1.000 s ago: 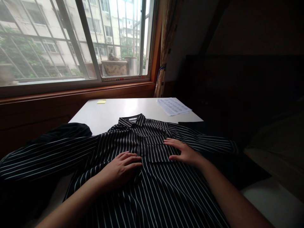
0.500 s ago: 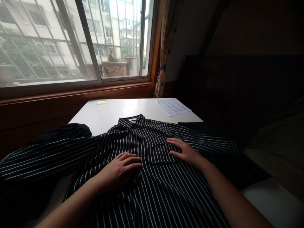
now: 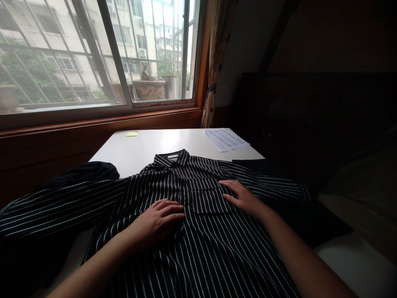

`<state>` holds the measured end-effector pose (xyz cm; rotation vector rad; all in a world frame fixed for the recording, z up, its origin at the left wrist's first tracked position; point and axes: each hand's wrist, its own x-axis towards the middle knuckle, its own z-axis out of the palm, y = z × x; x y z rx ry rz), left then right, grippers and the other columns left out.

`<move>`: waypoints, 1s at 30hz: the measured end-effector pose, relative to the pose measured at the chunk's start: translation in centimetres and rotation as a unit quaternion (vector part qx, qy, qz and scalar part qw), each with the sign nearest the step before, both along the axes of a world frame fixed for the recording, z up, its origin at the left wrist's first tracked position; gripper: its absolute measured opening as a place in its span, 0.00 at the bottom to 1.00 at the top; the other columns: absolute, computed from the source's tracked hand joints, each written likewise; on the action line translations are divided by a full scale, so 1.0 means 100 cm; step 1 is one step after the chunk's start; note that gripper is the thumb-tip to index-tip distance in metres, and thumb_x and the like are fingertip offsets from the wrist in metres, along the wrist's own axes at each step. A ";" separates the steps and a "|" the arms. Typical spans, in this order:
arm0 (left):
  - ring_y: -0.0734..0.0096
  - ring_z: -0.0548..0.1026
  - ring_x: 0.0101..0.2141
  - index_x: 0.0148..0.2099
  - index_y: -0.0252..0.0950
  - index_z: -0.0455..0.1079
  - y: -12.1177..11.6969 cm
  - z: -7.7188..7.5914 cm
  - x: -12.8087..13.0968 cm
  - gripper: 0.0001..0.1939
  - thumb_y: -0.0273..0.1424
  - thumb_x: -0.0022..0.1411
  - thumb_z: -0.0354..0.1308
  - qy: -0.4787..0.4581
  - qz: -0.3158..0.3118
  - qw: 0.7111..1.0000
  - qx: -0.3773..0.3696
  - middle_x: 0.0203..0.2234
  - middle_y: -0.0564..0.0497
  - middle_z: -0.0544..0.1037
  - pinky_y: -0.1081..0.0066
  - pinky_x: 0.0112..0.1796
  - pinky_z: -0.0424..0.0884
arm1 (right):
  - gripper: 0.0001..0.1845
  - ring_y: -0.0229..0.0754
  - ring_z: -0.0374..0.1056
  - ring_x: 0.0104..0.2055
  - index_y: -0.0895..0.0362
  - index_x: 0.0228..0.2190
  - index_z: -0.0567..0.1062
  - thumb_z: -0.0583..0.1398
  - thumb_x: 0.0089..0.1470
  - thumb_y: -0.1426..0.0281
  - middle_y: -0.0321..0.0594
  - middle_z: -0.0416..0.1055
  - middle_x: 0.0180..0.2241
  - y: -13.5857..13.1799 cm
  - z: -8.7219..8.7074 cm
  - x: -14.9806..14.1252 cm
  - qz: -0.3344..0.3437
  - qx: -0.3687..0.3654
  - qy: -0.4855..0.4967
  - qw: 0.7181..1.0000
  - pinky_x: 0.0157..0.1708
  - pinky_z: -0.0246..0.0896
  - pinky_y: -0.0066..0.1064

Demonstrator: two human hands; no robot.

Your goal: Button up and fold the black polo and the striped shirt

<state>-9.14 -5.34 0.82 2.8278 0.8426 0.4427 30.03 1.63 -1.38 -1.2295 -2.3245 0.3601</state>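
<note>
A black shirt with white stripes [image 3: 204, 240] lies spread face up, its collar [image 3: 171, 158] pointing away from me and its sleeves out to both sides. My left hand [image 3: 159, 219] rests flat on the front near the button line, fingers stretched out. On the other side of the buttons, my right hand [image 3: 240, 198] touches the cloth at the edge of the chest pocket [image 3: 209, 200], its fingers apart. Neither hand grips the fabric. The lower part of the shirt runs out of view toward me.
The shirt lies on a white table [image 3: 155, 138]. Printed sheets [image 3: 226, 140] are at its far right and a yellow sticky note [image 3: 132, 133] at its far left. Dark cloth [image 3: 89, 171] is bunched under the left sleeve. Behind stand a barred window [image 3: 93, 54] and a curtain [image 3: 214, 70].
My right hand has shifted very slightly to the right on the shirt. My left hand and the shirt look the same.
</note>
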 end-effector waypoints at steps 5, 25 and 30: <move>0.59 0.65 0.59 0.63 0.46 0.63 0.000 0.000 0.000 0.21 0.29 0.70 0.51 -0.010 -0.001 1.000 0.003 0.60 0.52 0.69 0.51 0.60 0.61 | 0.27 0.50 0.58 0.62 0.49 0.60 0.64 0.57 0.60 0.67 0.42 0.64 0.60 0.001 -0.003 0.002 0.006 -0.002 -0.006 1.000 0.63 0.52 0.51; 0.59 0.64 0.60 0.64 0.47 0.61 -0.001 0.002 0.000 0.22 0.28 0.70 0.51 0.008 0.002 1.000 -0.007 0.61 0.52 0.67 0.49 0.61 0.59 | 0.25 0.51 0.58 0.62 0.46 0.60 0.66 0.57 0.62 0.59 0.42 0.63 0.60 0.000 0.002 -0.001 0.011 0.007 -0.049 0.999 0.62 0.54 0.51; 0.59 0.65 0.60 0.64 0.47 0.62 -0.001 0.001 0.000 0.22 0.28 0.69 0.51 0.000 -0.001 1.000 -0.001 0.61 0.52 0.68 0.50 0.61 0.60 | 0.22 0.51 0.60 0.61 0.47 0.58 0.68 0.57 0.62 0.62 0.42 0.65 0.59 -0.008 0.020 -0.013 0.021 0.054 -0.062 0.996 0.61 0.57 0.51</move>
